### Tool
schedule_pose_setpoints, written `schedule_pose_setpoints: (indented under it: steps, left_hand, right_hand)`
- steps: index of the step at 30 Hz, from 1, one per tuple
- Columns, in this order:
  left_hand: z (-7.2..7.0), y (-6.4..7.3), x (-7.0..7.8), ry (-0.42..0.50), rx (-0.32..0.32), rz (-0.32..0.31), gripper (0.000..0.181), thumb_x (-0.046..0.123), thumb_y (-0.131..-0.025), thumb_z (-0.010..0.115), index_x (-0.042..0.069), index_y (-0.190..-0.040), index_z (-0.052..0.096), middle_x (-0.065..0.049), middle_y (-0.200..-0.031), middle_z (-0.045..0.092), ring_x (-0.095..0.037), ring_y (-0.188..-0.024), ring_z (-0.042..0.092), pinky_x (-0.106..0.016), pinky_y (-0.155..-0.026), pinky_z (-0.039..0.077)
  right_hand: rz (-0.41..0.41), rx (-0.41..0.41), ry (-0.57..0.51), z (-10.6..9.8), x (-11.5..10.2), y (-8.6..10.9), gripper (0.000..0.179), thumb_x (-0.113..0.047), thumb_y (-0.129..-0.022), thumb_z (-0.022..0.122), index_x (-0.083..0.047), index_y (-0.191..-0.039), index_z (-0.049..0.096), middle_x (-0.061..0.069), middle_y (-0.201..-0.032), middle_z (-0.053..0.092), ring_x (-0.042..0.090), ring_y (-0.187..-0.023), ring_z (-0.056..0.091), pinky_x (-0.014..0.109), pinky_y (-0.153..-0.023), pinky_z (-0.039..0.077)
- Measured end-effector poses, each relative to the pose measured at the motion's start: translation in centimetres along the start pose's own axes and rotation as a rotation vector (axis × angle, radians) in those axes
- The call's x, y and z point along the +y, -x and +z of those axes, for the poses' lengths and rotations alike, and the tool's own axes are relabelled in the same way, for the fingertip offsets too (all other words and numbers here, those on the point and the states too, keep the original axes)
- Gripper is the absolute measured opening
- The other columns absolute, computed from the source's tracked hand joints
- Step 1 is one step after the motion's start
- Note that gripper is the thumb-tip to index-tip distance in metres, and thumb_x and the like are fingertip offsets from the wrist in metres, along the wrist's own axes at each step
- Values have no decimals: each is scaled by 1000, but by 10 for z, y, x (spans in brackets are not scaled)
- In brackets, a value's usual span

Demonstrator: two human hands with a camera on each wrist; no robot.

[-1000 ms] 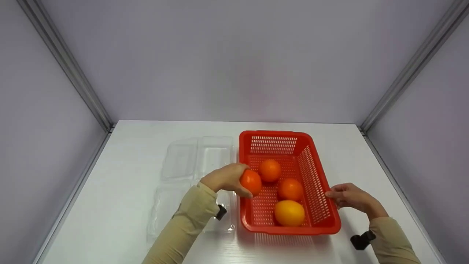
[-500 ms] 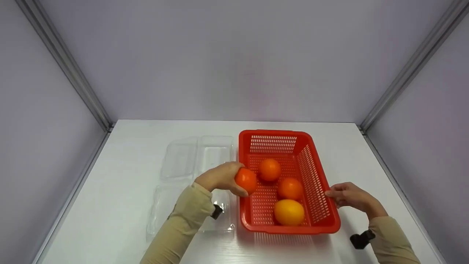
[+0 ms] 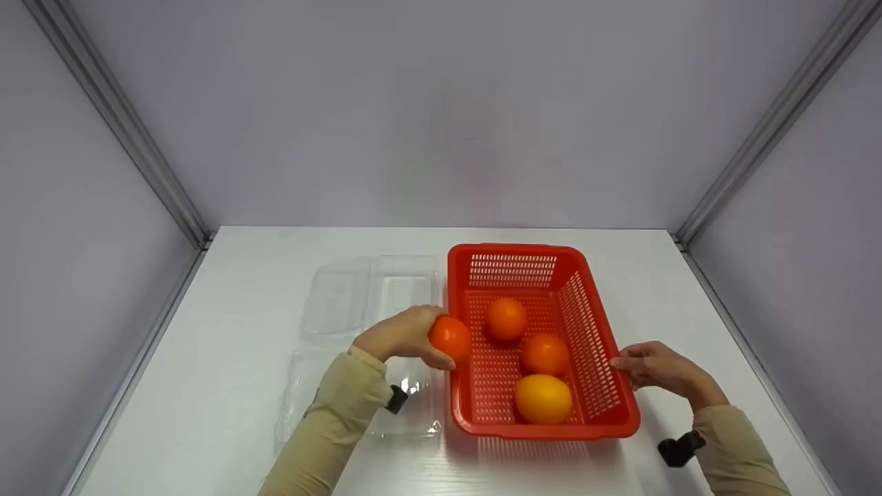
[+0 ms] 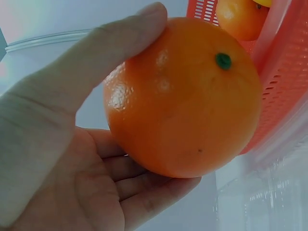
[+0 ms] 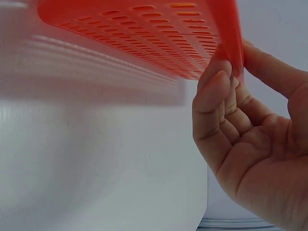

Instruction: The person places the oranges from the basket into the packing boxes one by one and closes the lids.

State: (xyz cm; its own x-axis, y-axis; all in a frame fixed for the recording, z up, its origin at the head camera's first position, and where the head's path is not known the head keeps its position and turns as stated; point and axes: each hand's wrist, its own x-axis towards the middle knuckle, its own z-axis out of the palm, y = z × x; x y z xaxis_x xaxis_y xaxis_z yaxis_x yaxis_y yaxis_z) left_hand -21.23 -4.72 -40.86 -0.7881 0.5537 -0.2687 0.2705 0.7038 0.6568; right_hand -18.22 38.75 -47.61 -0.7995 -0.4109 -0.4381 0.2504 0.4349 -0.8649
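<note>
My left hand (image 3: 408, 337) grips an orange (image 3: 451, 340) between thumb and fingers, over the left rim of a red plastic basket (image 3: 606, 324). A green stem spot marks this orange (image 4: 183, 101) in the left wrist view. My right hand (image 3: 658, 370) pinches the basket's right rim, thumb outside and fingers curled beneath the edge, as the right wrist view shows of the hand (image 5: 255, 130). Inside the basket lie two more oranges, a rear orange (image 3: 506, 319) and a middle orange (image 3: 545, 355), plus a yellow-orange fruit (image 3: 544, 399) nearest the front.
A clear plastic container (image 3: 331, 303) with several compartments lies on the white table (image 3: 207, 386), left of the basket and partly under my left arm. Grey walls (image 3: 441, 124) enclose the table at the back and both sides.
My left hand has carried the orange leftward, from above the basket's inside to its left rim. My right hand keeps its hold on the basket, and the other fruits stay put.
</note>
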Motion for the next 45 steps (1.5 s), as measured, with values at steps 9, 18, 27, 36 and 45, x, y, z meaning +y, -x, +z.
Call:
schedule_pose_setpoints:
  steps: [9, 18, 27, 36, 45]
  left_hand:
    - [-1, 3, -8, 4, 10, -2, 64, 27, -69, 84, 4, -122, 56, -11, -111, 65, -23, -96, 61, -39, -88, 53]
    - [1, 4, -21, 28, 27, -12, 66, 27, -68, 84, 4, -123, 56, -10, -112, 65, -23, -96, 61, -39, -87, 52]
    - [3, 6, -31, 13, 40, -8, 64, 28, -68, 84, 2, -121, 57, -12, -113, 65, -24, -99, 62, -42, -89, 53]
    - [2, 9, -33, 18, 33, -47, 66, 29, -68, 84, 4, -123, 56, -11, -113, 65, -24, -99, 61, -41, -89, 52]
    - [6, 10, -41, 52, 31, -68, 68, 28, -69, 84, 4, -126, 54, -10, -114, 64, -23, -99, 61, -41, -90, 52]
  right_hand:
    - [10, 13, 11, 0, 2, -1, 39, -22, -98, 54, 13, -115, 57, -5, -89, 71, 6, -72, 66, 25, -72, 57]
    - [12, 16, 20, 0, 4, -2, 43, -23, -98, 54, 16, -117, 54, -2, -91, 71, 7, -74, 66, 26, -73, 57]
    - [-3, 11, 10, 0, 4, -2, 38, -22, -98, 53, 13, -113, 57, -3, -90, 71, 6, -72, 66, 26, -71, 57]
    - [-12, 3, 2, 0, 4, -2, 37, -20, -98, 53, 13, -114, 57, -4, -90, 72, 6, -73, 67, 25, -71, 57]
    - [-17, -5, -10, 0, 5, -2, 38, -20, -98, 52, 14, -116, 56, -3, -92, 73, 7, -76, 69, 26, -73, 58]
